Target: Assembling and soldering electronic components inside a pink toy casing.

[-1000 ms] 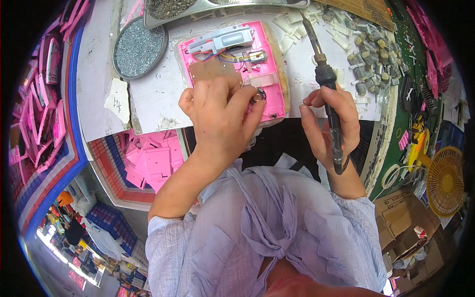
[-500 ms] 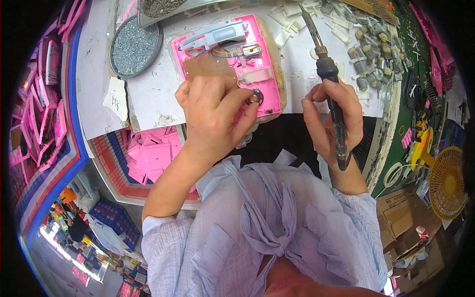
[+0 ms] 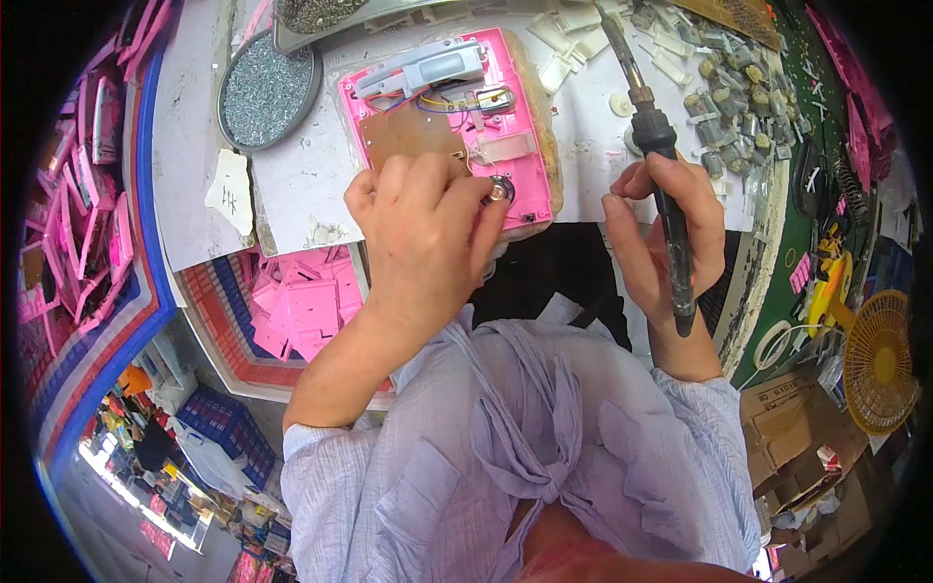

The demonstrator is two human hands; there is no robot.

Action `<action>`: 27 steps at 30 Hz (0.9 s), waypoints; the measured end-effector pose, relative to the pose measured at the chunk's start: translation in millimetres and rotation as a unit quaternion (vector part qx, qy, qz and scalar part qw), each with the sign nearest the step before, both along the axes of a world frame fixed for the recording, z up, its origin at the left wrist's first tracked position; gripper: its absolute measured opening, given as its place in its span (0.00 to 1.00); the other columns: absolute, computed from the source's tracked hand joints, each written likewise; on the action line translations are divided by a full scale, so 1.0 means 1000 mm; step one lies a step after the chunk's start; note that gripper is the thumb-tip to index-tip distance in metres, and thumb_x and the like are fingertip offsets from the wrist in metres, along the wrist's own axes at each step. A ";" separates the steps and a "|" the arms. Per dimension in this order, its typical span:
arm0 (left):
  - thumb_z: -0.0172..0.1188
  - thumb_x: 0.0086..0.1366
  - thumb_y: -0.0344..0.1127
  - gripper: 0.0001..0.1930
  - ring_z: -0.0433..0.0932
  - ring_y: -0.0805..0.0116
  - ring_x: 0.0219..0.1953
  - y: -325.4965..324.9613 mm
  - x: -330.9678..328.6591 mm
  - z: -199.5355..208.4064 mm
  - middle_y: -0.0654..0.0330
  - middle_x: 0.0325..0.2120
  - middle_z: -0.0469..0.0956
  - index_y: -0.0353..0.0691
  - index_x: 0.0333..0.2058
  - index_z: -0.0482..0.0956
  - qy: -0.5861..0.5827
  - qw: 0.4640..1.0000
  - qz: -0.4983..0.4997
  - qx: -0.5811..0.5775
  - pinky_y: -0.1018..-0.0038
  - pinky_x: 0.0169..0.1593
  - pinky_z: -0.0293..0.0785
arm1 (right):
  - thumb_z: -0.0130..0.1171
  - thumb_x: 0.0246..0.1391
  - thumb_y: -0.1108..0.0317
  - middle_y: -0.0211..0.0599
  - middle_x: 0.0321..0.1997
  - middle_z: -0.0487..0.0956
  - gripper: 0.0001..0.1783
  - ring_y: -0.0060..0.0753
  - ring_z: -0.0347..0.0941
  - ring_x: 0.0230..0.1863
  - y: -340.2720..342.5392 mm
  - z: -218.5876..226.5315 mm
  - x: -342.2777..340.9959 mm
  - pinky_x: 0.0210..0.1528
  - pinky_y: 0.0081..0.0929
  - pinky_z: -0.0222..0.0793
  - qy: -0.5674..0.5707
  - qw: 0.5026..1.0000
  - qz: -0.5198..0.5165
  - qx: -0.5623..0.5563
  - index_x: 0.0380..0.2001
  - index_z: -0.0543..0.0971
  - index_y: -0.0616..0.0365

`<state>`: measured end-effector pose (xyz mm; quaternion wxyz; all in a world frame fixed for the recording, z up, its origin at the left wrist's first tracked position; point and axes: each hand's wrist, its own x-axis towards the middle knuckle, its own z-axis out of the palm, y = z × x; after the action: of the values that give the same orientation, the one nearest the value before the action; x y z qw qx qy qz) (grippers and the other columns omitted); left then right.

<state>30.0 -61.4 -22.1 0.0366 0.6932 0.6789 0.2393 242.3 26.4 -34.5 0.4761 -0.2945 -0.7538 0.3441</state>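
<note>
The pink plastic housing (image 3: pixel 540 177) lies open side up at the middle of the tabletop's (image 3: pixel 301 199) near edge, on a yellowish pad (image 3: pixel 552 131). In it I can see a brown circuit board (image 3: pixel 413 130), a grey plastic module (image 3: pixel 442 70) along the far side, a small wired metal component (image 3: pixel 494 99) and a translucent strip (image 3: pixel 507 147).

The left hand (image 3: pixel 418 219) is over the housing's near part, fingers curled above the board's near end, thumb and forefinger drawn close together at a small round metal part (image 3: pixel 501 190); from where I stand I can't tell whether they grip it. The right hand (image 3: pixel 669 228), beyond the near edge to the right, is curled round a black-handled soldering iron (image 3: pixel 655 131), thumb and forefinger apart, the iron's tip pointing to the far edge.

Toward the tabletop's far left corner sits a round dish (image 3: pixel 318 78) of small screws (image 3: pixel 267 92), just beside a metal tray (image 3: pixel 418 14) at the far edge; a torn white scrap (image 3: pixel 229 194) lies nearer the left edge. Toward the far right corner spread white plastic pieces (image 3: pixel 556 51) and a heap of small grey motor-like parts (image 3: pixel 734 121). Below the near edge, left, a striped bin (image 3: pixel 219 316) holds pink plastic panels (image 3: pixel 306 306); a yellow fan (image 3: pixel 880 360) stands off to the right
</note>
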 end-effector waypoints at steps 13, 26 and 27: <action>0.75 0.48 0.29 0.16 0.76 0.62 0.42 0.025 -0.041 -0.008 0.64 0.39 0.77 0.47 0.38 0.85 -0.036 0.989 -0.136 0.037 0.63 0.50 0.65 | 0.64 0.64 0.60 0.46 0.40 0.80 0.22 0.24 0.70 0.29 0.015 0.018 0.037 0.30 0.24 0.67 0.071 0.982 -0.002 -0.176 0.50 0.78 0.69; 0.73 0.49 0.30 0.14 0.76 0.61 0.41 0.025 -0.046 -0.010 0.62 0.40 0.76 0.46 0.36 0.84 -0.075 0.987 -0.139 -0.008 0.62 0.50 0.64 | 0.68 0.55 0.65 0.42 0.38 0.81 0.17 0.31 0.74 0.35 0.036 0.008 0.046 0.46 0.34 0.71 0.097 0.970 0.105 -0.197 0.43 0.80 0.65; 0.73 0.49 0.30 0.14 0.76 0.61 0.41 0.025 -0.046 -0.011 0.62 0.40 0.76 0.46 0.36 0.84 -0.080 0.987 -0.137 -0.012 0.62 0.50 0.64 | 0.68 0.55 0.66 0.41 0.37 0.81 0.16 0.32 0.75 0.36 0.039 0.007 0.049 0.48 0.35 0.71 0.097 0.966 0.119 -0.207 0.42 0.80 0.65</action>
<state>-16.0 -36.0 -32.6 0.1315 0.7578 0.5752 0.2788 291.0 65.3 -27.2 0.4313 -0.2602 -0.6456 0.5739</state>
